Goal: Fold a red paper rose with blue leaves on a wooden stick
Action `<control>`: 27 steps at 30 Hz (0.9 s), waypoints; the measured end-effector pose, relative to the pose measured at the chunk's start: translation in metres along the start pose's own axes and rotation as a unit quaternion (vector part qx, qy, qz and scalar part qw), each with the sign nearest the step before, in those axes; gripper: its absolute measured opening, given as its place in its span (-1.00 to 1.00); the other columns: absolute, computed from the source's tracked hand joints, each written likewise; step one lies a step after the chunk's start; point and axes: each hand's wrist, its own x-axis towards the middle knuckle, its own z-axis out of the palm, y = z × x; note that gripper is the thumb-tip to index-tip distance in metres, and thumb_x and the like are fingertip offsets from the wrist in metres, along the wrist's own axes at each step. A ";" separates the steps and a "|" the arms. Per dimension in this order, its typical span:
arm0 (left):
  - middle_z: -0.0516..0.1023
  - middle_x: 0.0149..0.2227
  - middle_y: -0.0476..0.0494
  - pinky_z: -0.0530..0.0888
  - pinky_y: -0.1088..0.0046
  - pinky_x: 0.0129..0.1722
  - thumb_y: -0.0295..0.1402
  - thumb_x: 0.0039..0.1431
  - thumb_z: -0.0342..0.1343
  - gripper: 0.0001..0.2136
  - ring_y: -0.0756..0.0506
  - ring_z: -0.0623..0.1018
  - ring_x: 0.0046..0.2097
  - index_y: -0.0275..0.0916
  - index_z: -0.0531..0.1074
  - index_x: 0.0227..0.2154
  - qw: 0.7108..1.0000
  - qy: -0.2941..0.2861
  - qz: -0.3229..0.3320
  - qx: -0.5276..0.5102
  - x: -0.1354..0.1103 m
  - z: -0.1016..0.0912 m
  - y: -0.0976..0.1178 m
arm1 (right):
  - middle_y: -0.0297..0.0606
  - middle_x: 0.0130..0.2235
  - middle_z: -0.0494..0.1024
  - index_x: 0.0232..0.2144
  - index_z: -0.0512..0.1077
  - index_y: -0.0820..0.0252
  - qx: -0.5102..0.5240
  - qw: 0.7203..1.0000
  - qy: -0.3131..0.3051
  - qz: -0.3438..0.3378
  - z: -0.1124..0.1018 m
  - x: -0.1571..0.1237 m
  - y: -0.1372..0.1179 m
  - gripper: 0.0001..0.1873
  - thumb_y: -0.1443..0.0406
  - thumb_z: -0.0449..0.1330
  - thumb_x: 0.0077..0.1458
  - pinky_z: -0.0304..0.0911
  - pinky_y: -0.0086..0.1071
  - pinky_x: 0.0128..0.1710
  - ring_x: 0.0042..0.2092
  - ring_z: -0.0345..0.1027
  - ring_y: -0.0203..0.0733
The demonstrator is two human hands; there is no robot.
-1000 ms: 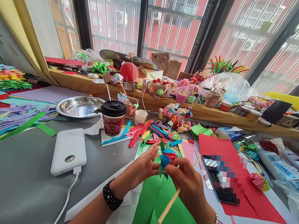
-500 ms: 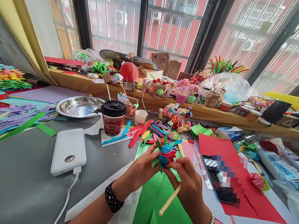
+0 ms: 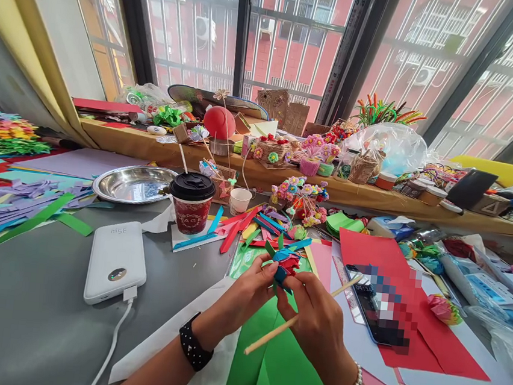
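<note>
Both my hands hold a small folded paper flower of blue, red and green strips, just above a green paper sheet. My left hand, with a black wristband, pinches the flower's left side. My right hand, with a bead bracelet, pinches its underside and also grips a thin wooden stick that runs from lower left to upper right through the fingers.
A white power bank with its cable lies at the left on the grey table. A lidded red paper cup, a steel dish, loose paper strips, a phone on red paper, and a cluttered windowsill surround me.
The stick in my right hand has swung from steep to nearly flat, its lower end moving left. The paper flower has been turned slightly between my fingers.
</note>
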 end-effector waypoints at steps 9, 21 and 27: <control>0.39 -0.31 -0.06 0.27 0.50 -0.24 -0.33 0.10 0.00 -0.84 0.03 0.38 -0.25 -0.22 0.22 -0.26 0.998 0.005 -0.010 0.054 -0.001 0.000 0.002 | -0.25 -0.46 0.37 -0.43 0.35 0.25 0.034 0.999 -0.035 0.004 0.004 -0.003 0.008 -0.80 0.34 -0.05 0.14 0.13 -0.48 -0.55 -0.48 0.27 -0.31; 0.42 -0.25 -0.07 0.28 0.37 -0.12 -0.28 0.09 0.00 -0.53 -0.04 0.42 -0.15 -0.11 -0.06 0.02 0.988 0.006 0.036 0.148 -0.001 0.000 0.005 | -0.26 -0.35 0.30 -0.29 0.26 0.18 0.146 0.986 -0.008 0.086 -0.002 -0.001 0.015 -0.85 0.25 0.07 0.06 0.27 -0.46 -0.43 -0.33 0.29 -0.28; 0.43 -0.19 -0.11 0.31 0.29 -0.12 -0.28 0.09 0.00 -0.44 -0.13 0.45 -0.12 -0.02 -0.17 0.08 0.989 -0.046 0.048 0.128 -0.003 0.002 0.008 | -0.15 -0.23 0.26 0.01 0.07 0.18 0.147 0.976 -0.033 0.160 -0.007 0.002 0.021 -0.38 0.09 0.14 -0.07 0.32 -0.31 -0.40 -0.24 0.26 -0.13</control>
